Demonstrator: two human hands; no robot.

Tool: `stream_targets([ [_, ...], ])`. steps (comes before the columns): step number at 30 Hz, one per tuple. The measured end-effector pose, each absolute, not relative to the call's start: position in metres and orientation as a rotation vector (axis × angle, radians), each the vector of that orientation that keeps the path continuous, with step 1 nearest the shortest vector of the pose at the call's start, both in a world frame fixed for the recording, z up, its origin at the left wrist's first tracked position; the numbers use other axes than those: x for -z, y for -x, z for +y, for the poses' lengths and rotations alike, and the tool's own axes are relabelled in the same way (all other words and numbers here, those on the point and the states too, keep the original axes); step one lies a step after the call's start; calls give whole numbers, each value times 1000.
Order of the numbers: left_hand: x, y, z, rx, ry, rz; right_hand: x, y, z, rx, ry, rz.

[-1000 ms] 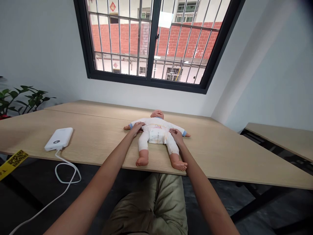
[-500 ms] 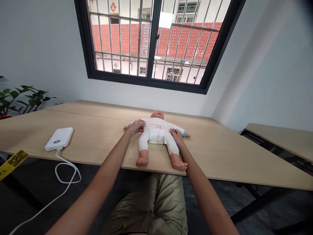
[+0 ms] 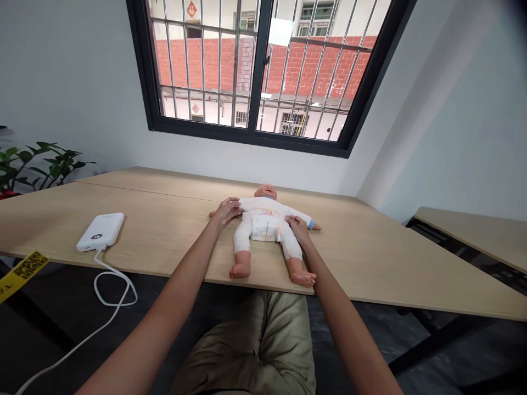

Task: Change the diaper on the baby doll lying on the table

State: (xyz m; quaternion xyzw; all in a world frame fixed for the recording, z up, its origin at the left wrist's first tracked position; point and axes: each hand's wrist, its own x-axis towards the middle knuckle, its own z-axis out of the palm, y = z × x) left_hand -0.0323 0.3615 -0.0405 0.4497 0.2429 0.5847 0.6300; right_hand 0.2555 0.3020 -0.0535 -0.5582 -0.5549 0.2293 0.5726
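A baby doll (image 3: 284,207) in a white top with blue cuffs lies on its back on the table, head toward the window and bare feet toward me. A white printed diaper (image 3: 265,229) is around its hips, over white leggings. My left hand (image 3: 228,211) is at the left side of the waist, fingers closed at the diaper's edge and partly covering the doll's sleeve. On the other side, my right hand (image 3: 298,227) pinches the diaper's right edge by the hip. The fingertips of both hands are small and partly hidden.
A white power bank (image 3: 101,231) lies on the wooden table (image 3: 370,258) at left, its white cable (image 3: 109,321) hanging over the front edge. Leafy plants (image 3: 45,164) stand beyond the left end. A barred window (image 3: 251,131) is behind; another tabletop (image 3: 473,230) is at right.
My left hand has shifted slightly left and up, away from the doll's middle. My right hand and the doll have stayed nearly in place.
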Motion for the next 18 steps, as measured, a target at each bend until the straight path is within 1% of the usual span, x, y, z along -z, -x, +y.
stream_targets([
  [9, 42, 33, 365, -1373, -995, 589, 52, -254, 301, -545, 1284, -1309],
  [18, 43, 32, 367, -1266, -1133, 527, 51, -252, 298, -561, 1254, -1298],
])
